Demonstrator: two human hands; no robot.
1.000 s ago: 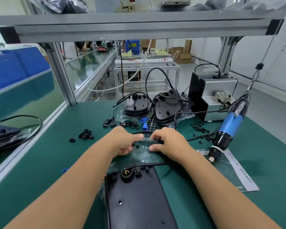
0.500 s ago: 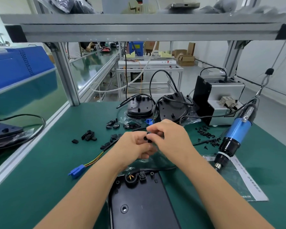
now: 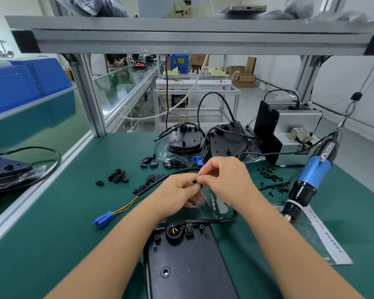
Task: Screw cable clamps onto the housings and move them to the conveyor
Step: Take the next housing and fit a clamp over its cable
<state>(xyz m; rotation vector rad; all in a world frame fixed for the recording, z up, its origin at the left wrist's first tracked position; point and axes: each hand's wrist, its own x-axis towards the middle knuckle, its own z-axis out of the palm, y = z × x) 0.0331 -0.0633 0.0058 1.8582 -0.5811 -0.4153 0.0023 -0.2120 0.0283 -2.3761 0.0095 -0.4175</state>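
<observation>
3 black housings show on the green bench: 1 housing [image 3: 188, 264] lies flat at the near edge between the forearms, and 2 more housings [image 3: 205, 141] stand side by side at the back, each wrapped in its own black lead. A 4th dark unit [image 3: 7, 169] with a looped cord sits on the conveyor [image 3: 52, 134] at the left. Loose black cable clamps [image 3: 118, 176] lie scattered in about 4 small clusters left of centre, and a heap of small black screws [image 3: 272, 180] lies to the right; their count cannot be told. 1 blue electric screwdriver [image 3: 309, 180] hangs tilted at the right, its tip over a printed sheet [image 3: 326, 238]. The near housing is matte black and long, with 1 round recessed hole, a cable port showing yellow wire, and a black cable [image 3: 158, 182] running up to the hands and out left to 1 blue connector [image 3: 103, 220]. The left hand [image 3: 177, 190] and right hand [image 3: 227, 180] meet above the housing, fingertips of both pinching 1 small black clamp [image 3: 197, 184] on the cable
</observation>
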